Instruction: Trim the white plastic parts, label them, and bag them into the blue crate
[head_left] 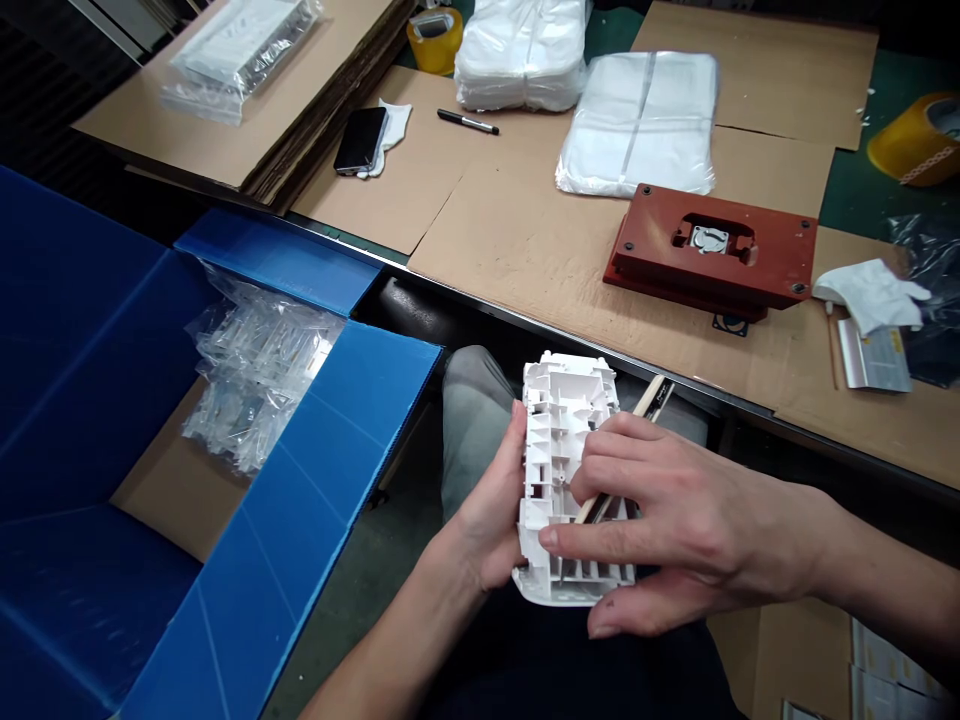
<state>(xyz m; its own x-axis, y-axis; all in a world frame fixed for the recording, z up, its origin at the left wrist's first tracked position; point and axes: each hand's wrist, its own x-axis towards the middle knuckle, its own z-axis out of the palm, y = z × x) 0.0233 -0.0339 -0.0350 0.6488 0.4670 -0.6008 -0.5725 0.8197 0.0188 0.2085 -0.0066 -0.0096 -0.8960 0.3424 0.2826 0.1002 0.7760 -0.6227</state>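
Observation:
My left hand [487,515] is closed round the left side of a white plastic housing [551,465], held above my lap with its ribbed inside facing up. Over the lower right of the housing is my right hand [667,520]. Its curled fingers grip a slim tan-and-black tool [654,398], whose kind I cannot make out. One end of the tool sticks out above the knuckles, and the other points down toward the ribs. The right index finger reaches across the housing, while the thumb lies by its bottom edge. My hand hides part of the housing's right side.
A red-brown fixture [712,250] stands on the cardboard-covered table [510,230]. Behind it lie bundled clear bags [637,125], a marker [468,122] and a phone [360,140]. At left, a blue box [322,450] holds bagged parts [259,370]. A white glove [874,292] lies at right.

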